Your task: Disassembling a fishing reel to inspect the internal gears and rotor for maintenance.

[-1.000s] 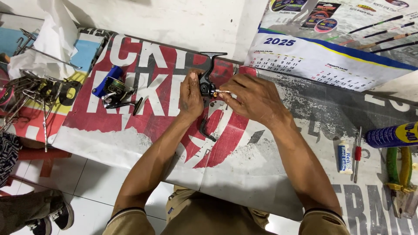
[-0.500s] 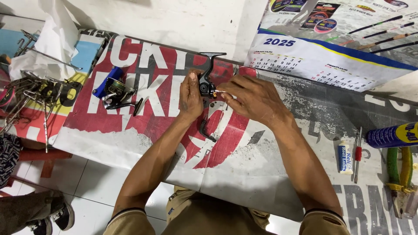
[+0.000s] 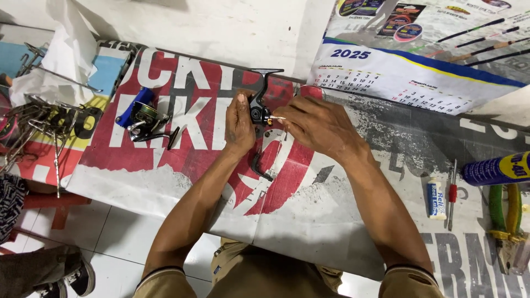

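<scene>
— What lies left of the work on the printed banner (image 3: 182,160)?
— A blue-and-silver spinning reel (image 3: 144,118), and farther left a heap of metal wire parts (image 3: 38,124) under crumpled white paper (image 3: 66,47).
— And to the right?
— A wall calendar (image 3: 408,83), a blue spray can (image 3: 495,169), a small white tube (image 3: 435,199), a red-handled screwdriver (image 3: 452,194), and green-and-yellow-handled pliers (image 3: 508,226).
</scene>
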